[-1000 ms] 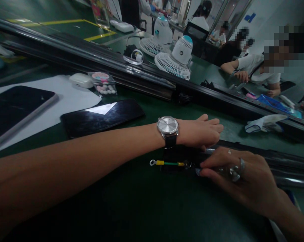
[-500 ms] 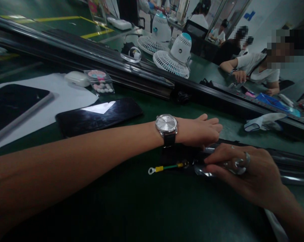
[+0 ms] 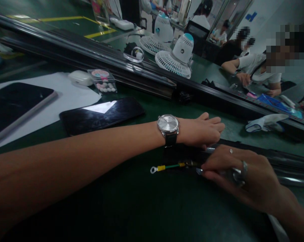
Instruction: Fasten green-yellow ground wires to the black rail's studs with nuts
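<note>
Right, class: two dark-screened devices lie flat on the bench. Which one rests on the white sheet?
The larger tablet at far left; it lies on the white sheet. The phone sits on bare green bench, nearer the left hand.

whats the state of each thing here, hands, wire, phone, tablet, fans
left hand: flat, palm down on the black part
right hand: fingers pressing the black part's near edge
green wire: lying flat, ring terminal free
phone: face up, screen dark
tablet: screen dark, on white paper
two fans: tilted, motion unclear
</note>
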{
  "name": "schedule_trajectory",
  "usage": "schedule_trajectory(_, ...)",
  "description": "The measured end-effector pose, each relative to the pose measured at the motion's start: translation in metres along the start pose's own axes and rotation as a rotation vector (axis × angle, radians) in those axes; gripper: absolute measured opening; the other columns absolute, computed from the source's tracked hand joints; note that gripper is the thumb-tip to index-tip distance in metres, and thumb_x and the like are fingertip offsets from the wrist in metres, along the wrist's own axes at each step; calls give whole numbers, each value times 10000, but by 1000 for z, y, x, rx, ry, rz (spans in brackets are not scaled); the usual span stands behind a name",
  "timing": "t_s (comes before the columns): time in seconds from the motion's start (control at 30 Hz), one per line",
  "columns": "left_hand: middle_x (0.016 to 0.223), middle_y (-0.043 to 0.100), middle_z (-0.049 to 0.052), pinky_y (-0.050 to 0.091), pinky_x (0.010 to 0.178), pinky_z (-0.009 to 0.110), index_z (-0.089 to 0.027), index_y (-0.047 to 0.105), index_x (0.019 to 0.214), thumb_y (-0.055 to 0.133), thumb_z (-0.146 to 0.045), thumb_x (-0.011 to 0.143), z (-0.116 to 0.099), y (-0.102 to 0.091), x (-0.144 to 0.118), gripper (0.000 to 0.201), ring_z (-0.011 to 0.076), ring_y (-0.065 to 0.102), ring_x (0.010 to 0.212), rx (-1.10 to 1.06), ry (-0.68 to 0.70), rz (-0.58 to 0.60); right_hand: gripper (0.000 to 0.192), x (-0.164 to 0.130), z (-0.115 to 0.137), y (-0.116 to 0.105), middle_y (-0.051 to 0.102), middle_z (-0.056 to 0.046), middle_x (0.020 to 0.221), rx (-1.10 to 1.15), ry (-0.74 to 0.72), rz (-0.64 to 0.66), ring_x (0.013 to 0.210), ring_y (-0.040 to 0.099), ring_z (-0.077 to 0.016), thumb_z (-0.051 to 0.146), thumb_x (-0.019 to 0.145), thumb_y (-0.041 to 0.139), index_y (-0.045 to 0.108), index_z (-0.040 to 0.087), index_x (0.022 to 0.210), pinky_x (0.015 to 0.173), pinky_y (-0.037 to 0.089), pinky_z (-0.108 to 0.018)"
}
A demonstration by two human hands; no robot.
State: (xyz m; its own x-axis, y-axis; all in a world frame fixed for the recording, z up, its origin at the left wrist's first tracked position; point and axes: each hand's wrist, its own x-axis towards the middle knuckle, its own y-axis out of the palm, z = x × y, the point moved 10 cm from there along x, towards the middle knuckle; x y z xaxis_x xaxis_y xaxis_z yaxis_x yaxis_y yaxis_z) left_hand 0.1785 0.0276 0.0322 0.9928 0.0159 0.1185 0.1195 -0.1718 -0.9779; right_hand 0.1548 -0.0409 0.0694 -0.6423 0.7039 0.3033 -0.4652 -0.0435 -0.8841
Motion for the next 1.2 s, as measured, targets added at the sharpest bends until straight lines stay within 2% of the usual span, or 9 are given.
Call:
schedule_trajectory(0.07,1230,609,104,272,828,396,-162,701,790,708,-81,850,-1,-1,-1,101,294,451,1212,10,4,-4,116,-3,8,6,751,-38,942,-20,-108,147,865,714,-163,145,992,612,640,183,1098,837,560,-348)
schedule_trajectory(0.13,1254,600,103,272,837,400,-163,704,796,709,-59,834,-2,-1,-1,111,298,443,1234,25,6,2,173,-5,12,-1,746,-54,993,-32,-146,165,915,708,-173,94,990,584,636,177,1132,889,551,-385)
schedule_trajectory(0.23,1265,597,110,272,841,402,-160,712,809,707,-48,826,-2,0,-1,114,301,439,1244,37,-4,18,153,-3,9,-18,760,-30,941,-23,-85,67,876,723,-164,118,968,634,640,197,1098,868,565,-356)
schedule_trajectory(0.3,1243,607,109,276,836,393,-160,711,801,721,-56,817,-1,0,0,105,298,446,1228,30,-18,21,90,-2,1,-25,767,-9,874,-34,15,-16,820,738,-166,204,960,677,648,225,1043,772,579,-319)
schedule_trajectory(0.4,1216,615,104,278,825,385,-160,708,781,741,-74,810,0,-1,0,96,294,453,1208,16,-17,8,67,-2,-8,-23,772,6,827,-43,136,-90,716,737,-153,289,954,700,663,243,986,609,556,-269)
schedule_trajectory(0.6,1191,612,96,279,813,391,-165,720,766,757,-85,800,4,3,1,95,290,461,1194,-3,-15,-6,82,1,-7,-19,776,46,726,-73,188,-223,564,722,-124,278,954,703,676,258,880,519,548,-218)
schedule_trajectory(0.73,1207,597,103,275,818,398,-175,730,769,757,-115,804,6,7,3,74,301,451,1197,-2,8,-26,105,2,-5,-19,753,54,658,-68,204,-263,525,708,-123,297,965,691,679,260,867,488,538,-215)
schedule_trajectory(1.1,1177,606,90,296,822,373,-179,718,743,766,-163,813,12,6,3,87,277,462,1143,-69,-13,-48,116,1,3,-7,739,19,696,-117,107,-228,554,681,-112,294,968,687,645,217,893,506,481,-239)
schedule_trajectory(1.2,1191,596,88,293,820,368,-182,728,775,770,-161,812,12,8,2,60,278,452,1163,-58,-17,-22,47,2,8,-2,733,0,741,-83,15,-122,623,676,-128,218,971,668,629,199,951,578,504,-267)
